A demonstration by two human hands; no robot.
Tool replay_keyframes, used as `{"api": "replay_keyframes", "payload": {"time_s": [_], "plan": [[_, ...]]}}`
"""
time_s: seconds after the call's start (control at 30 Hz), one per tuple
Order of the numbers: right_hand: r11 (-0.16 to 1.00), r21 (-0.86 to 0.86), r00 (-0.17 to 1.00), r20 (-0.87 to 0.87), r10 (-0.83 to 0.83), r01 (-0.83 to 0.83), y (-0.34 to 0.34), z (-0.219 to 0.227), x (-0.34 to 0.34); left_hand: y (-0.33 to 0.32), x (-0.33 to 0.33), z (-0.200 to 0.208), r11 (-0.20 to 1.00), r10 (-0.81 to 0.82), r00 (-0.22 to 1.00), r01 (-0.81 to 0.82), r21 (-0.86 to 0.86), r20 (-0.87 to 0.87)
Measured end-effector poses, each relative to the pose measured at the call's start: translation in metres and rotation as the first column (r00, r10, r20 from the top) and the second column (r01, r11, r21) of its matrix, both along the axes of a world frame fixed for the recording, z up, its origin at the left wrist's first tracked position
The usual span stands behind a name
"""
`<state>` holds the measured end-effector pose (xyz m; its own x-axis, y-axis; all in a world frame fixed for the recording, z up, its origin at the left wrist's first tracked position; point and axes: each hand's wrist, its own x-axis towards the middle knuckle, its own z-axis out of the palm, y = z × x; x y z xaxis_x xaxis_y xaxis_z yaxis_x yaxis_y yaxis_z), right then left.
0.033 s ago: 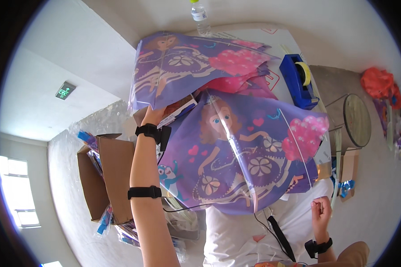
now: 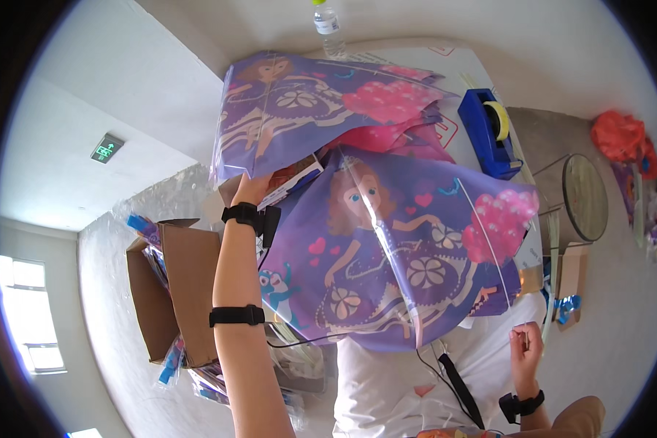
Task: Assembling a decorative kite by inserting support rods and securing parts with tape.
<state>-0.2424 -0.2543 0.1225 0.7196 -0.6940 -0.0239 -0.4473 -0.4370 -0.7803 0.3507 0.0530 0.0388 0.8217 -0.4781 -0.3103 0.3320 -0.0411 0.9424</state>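
Two purple kites printed with a cartoon girl and pink hearts lie over a white table [image 2: 416, 55]. The far kite [image 2: 306, 102] lies flat. The near kite [image 2: 401, 255] is raised toward me above my white shirt. My left hand [image 2: 250, 191], with a black wrist strap, reaches to where the two kites meet. It grips the edge of the far kite, its fingers hidden beneath the sheet, next to a printed packet [image 2: 293, 181]. My right hand [image 2: 525, 347] is low by my chest, below the near kite's corner, pinching a thin pale rod [image 2: 523, 334].
A blue tape dispenser [image 2: 489, 131] stands on the table's right side and a water bottle [image 2: 328, 29] at its far edge. An open cardboard box [image 2: 175, 292] with packaged kites is at my left. At right are a round glass-topped stand [image 2: 584, 197] and a red bag [image 2: 620, 135].
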Motion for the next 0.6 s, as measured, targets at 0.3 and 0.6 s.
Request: {"api": "replay_keyframes", "payload": {"time_s": [0.3, 0.6], "plan": [[0.999, -0.044, 0.999, 0.033, -0.008, 0.009, 0.010, 0.007, -0.013, -0.020, -0.027, 0.044, 0.967, 0.096, 0.995, -0.088, 0.240, -0.022], [0.996, -0.084, 0.998, 0.063, -0.010, 0.016, 0.020, 0.020, -0.035, -0.034, -0.048, 0.074, 0.908, 0.126, 0.926, -0.252, 0.335, 0.355]]}}
